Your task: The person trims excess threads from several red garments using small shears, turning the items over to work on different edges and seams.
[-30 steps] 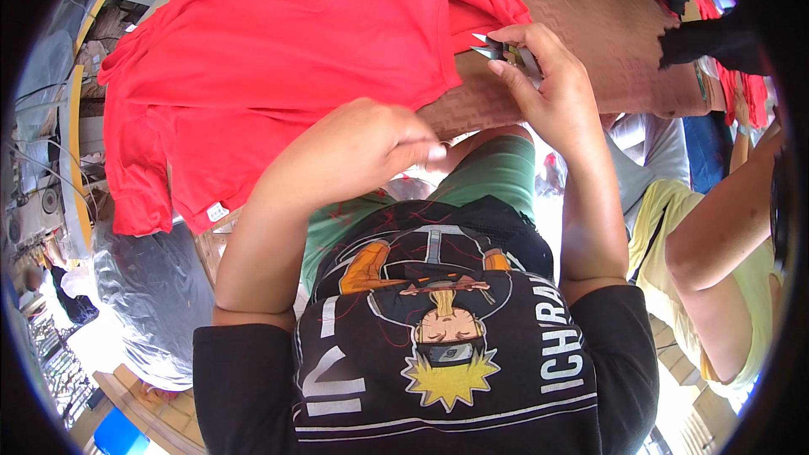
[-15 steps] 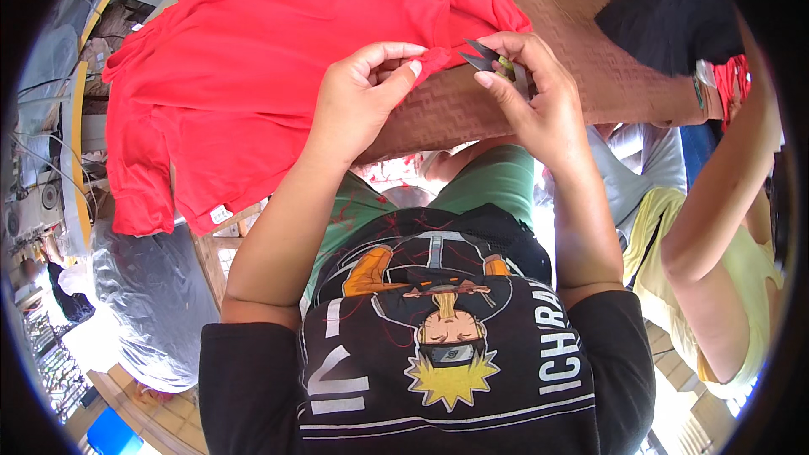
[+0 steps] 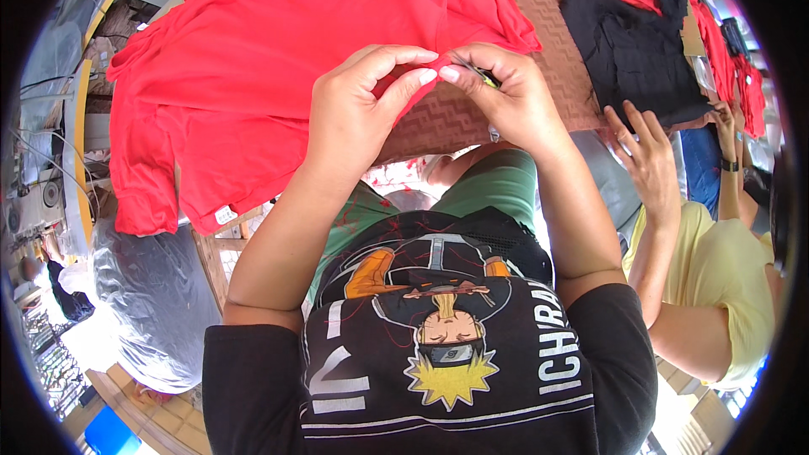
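A large red garment [image 3: 278, 50] lies spread over the table, its near edge hanging down on the left with a small white label [image 3: 225, 215]. My left hand [image 3: 364, 101] pinches a bit of the red cloth between thumb and fingers. My right hand [image 3: 510, 97] is closed around small thread snips [image 3: 484, 76], whose dark blades are mostly hidden by the fingers. Its thumb and fingertips meet the same bit of cloth, right beside my left fingertips.
The table has a brown patterned cover [image 3: 552, 88]. To the right, a person in yellow [image 3: 704, 278] handles black cloth [image 3: 628, 50] near more red garments. A clear plastic-wrapped bundle [image 3: 147, 295] stands at the left, and a blue object [image 3: 112, 432] lies lower left.
My right hand has moved left to meet my left hand at the cloth, and the snips' blades no longer stand apart in view. The neighbour's arm has drawn back, uncovering black cloth.
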